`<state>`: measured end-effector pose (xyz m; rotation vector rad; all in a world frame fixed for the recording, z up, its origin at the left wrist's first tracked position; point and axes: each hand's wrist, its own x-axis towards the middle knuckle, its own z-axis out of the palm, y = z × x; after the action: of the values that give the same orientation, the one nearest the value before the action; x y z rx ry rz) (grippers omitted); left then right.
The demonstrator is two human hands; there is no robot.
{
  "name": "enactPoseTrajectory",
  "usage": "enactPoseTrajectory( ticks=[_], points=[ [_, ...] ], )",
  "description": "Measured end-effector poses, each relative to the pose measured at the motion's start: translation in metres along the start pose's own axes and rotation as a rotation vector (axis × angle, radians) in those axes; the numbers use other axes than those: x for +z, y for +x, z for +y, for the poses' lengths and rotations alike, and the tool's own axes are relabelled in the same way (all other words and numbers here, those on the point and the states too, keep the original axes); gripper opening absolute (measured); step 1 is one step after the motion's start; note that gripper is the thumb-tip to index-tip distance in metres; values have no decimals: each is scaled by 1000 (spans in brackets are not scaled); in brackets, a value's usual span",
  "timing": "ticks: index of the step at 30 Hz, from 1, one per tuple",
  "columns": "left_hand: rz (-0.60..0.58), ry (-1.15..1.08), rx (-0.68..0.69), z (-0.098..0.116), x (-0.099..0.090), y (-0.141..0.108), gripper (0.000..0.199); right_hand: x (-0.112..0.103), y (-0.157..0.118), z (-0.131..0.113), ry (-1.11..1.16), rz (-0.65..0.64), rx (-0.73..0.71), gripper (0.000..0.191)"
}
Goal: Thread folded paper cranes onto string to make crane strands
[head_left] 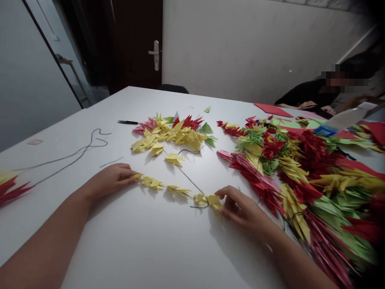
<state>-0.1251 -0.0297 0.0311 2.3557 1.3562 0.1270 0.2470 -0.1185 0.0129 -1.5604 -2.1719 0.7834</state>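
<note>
A string of small folded yellow paper pieces (pixel 152 183) lies across the white table in front of me. My left hand (pixel 114 178) pinches its left end between closed fingertips. At the other end, my right hand (pixel 245 206) grips a yellow paper piece (pixel 214 201) between thumb and fingers, slightly blurred. A dark cord (pixel 191 179) runs from this end up to a loose yellow folded piece (pixel 174 159). Beyond it is a pile of yellow folded paper (pixel 180 135) with red, pink and green pieces around it.
Bundles of red, green, pink and yellow folded paper (pixel 291 172) cover the table's right side. A black-handled tool (pixel 128 122) lies at the back left, with a long dark cord (pixel 81 150) nearer. Another person (pixel 319 92) sits at the far right beyond red paper sheets (pixel 272 110).
</note>
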Motion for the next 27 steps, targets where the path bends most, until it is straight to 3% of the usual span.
enactPoseTrajectory(
  ticks=[2, 5, 7, 9, 11, 14, 19, 22, 27],
  points=[
    [1, -4, 13, 1, -1, -1, 41, -3, -4, -5, -85, -53, 63, 30],
    [-10, -3, 15, 0, -1, 0, 40, -10, -14, -12, -131, -185, 92, 16],
    [-18, 4, 19, -2, 0, 1, 40, -19, -22, -12, -33, -362, 57, 17],
    [-21, 5, 25, -5, 1, 2, 40, -29, -25, -11, 123, -452, 25, 28],
    [-20, 0, 31, -6, 2, 2, 41, -38, -20, -11, 210, -365, 19, 36],
    [-24, -8, 45, -5, 2, 2, 41, -41, 4, -24, 126, -185, -1, 38],
    [-11, -34, 36, -2, 1, 1, 41, -12, 59, -50, -169, -275, -250, 41],
    [7, -45, 43, -3, 1, 2, 43, -4, 87, -28, -360, -291, -319, 42],
    [36, -28, 49, -4, 3, 2, 41, -29, 128, 37, -573, -48, -40, 47]
  ],
)
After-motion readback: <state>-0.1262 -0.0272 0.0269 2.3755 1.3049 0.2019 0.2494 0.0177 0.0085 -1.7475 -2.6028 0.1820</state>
